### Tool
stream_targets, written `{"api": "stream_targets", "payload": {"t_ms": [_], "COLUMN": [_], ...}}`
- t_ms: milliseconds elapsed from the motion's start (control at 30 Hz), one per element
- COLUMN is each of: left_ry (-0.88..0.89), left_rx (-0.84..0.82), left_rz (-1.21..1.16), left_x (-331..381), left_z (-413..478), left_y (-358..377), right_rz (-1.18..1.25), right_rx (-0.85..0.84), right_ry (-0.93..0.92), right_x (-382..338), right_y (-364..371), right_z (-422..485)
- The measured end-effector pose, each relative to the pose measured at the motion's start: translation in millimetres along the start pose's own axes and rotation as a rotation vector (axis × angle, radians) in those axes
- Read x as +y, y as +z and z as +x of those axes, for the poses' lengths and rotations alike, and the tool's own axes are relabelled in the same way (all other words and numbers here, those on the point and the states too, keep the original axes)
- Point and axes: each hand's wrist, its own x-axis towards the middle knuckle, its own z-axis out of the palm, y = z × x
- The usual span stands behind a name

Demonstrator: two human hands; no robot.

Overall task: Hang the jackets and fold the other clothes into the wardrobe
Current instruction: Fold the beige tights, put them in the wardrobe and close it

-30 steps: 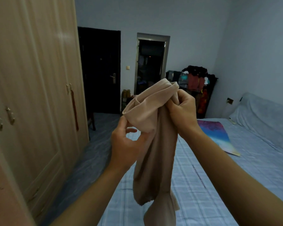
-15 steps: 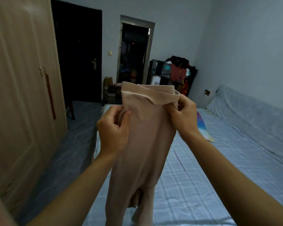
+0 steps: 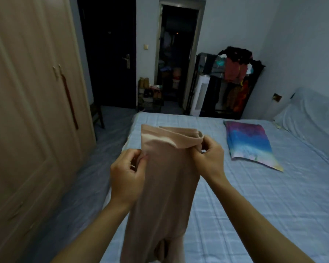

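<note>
A beige pair of leggings (image 3: 167,186) hangs in front of me over the bed (image 3: 254,205), waistband up and spread wide. My left hand (image 3: 127,177) pinches its left edge just below the waistband. My right hand (image 3: 209,158) pinches the right end of the waistband. The legs trail down out of the bottom of the view. The wooden wardrobe (image 3: 27,120) stands at the left with its doors closed.
A folded rainbow-coloured cloth (image 3: 249,143) lies on the bed to the right. A dark rack full of clothes (image 3: 230,82) stands against the far wall beside a white tower fan (image 3: 200,95). A dark door and an open doorway lie beyond. A strip of floor runs between bed and wardrobe.
My hands have spread the bunched leggings flat by the waistband and lowered them toward the bed. My view has tipped downward.
</note>
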Motion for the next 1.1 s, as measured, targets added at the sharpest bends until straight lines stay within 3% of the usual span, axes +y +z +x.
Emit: {"api": "stream_targets", "payload": {"t_ms": [267,400,767,900,1033,1100], "left_ry": [-0.190,-0.418,-0.525,-0.436,-0.286,-0.229], "left_rx": [-0.159,-0.171,-0.532,-0.732,-1.116,-1.178], "left_rz": [0.314,0.394,0.479,0.505,0.678,0.757], "left_x": [-136,-207,-300,-324,-344,-352], "left_z": [21,30,-137,-200,-244,-252], "left_y": [116,153,147,135,119,115], "right_rz": [-0.052,-0.115,-0.296,-0.295,-0.283,-0.266], "right_rx": [-0.145,-0.294,-0.584,-0.714,-0.929,-1.041], "right_ry": [0.200,0.276,0.375,0.333,0.236,0.199], "right_x": [163,227,356,389,403,409], "right_y": [77,110,130,143,162,171], "right_z": [72,80,-32,-101,-178,-213]}}
